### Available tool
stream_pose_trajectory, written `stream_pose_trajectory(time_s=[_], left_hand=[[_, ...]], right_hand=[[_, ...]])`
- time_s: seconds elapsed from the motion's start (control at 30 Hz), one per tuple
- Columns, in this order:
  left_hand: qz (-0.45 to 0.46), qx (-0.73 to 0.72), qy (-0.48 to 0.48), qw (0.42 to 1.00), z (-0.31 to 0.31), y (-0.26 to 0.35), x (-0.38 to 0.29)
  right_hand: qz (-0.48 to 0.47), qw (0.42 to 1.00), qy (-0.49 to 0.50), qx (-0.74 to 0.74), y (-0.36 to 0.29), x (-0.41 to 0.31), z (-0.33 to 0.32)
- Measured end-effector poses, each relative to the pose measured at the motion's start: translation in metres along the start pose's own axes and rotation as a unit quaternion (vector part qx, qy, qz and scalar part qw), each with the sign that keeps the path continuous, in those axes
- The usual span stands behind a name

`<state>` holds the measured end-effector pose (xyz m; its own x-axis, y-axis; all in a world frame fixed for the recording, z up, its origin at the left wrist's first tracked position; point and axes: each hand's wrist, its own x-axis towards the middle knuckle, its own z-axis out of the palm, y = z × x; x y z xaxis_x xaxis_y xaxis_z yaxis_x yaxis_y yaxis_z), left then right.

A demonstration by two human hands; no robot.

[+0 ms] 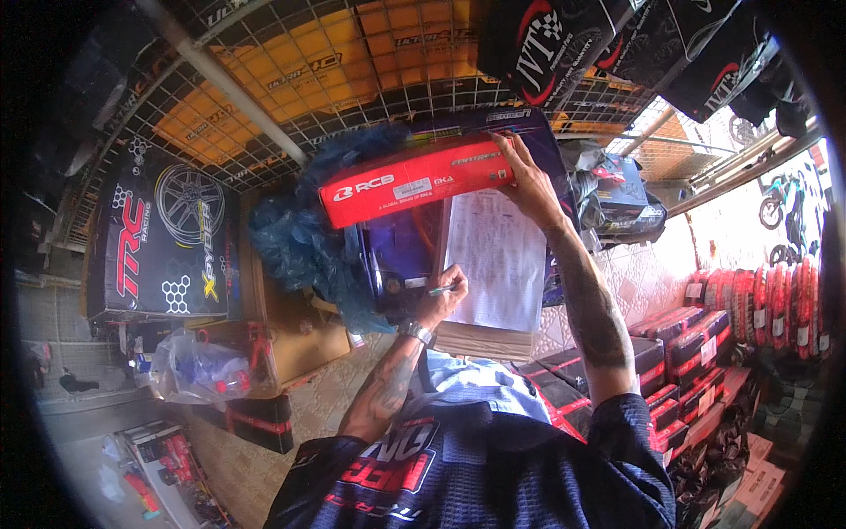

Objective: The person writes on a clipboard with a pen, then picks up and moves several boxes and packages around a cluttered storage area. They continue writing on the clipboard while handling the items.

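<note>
My left hand (446, 295), with a metal watch on its wrist, grips a pen (441, 289) over the left edge of printed sheets (492, 264). These lie on a thick stack with brown layered edges (486, 338). Above the sheets, my right hand (525, 175) holds the right end of a long red RCB box (410, 187), with thumb and fingers around that end. Small print and a white label show on the box's near side. Behind it and left of the sheets is a dark blue and purple box (396, 254), partly hidden by the red box.
Crumpled blue plastic (297, 244) lies left of the red box, near a large black wheel box (165, 231). Wire mesh (297, 79) and hanging black packages (548, 49) are beyond. Black and red boxes (651, 360) and wrapped tyres (760, 307) stand right; a clear bag (198, 367) sits left.
</note>
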<state>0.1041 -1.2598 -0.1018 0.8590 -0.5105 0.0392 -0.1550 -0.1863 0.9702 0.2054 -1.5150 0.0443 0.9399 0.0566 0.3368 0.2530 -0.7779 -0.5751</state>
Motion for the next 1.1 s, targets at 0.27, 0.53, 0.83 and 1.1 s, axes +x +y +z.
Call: stream_pose_trajectory(time_s=[0.27, 0.53, 0.83, 1.1], left_hand=[[-0.009, -0.019, -0.016, 1.0, -0.0023, 0.0054, 0.0019], [-0.055, -0.039, -0.021, 0.998, -0.0013, 0.0013, 0.0032], [-0.028, -0.046, -0.017, 0.998, 0.0009, -0.0037, 0.0049], [-0.07, -0.048, -0.044, 0.995, -0.0029, 0.003, 0.0049]], right_hand=[[0.004, 1.0, -0.001, 0.004, 0.0007, -0.0009, -0.0005], [0.021, 1.0, -0.008, 0.002, -0.0019, -0.0006, -0.0014], [0.013, 1.0, -0.002, 0.004, -0.0001, 0.0, -0.0008], [0.011, 1.0, 0.0, 0.006, -0.0006, -0.0006, -0.0009]])
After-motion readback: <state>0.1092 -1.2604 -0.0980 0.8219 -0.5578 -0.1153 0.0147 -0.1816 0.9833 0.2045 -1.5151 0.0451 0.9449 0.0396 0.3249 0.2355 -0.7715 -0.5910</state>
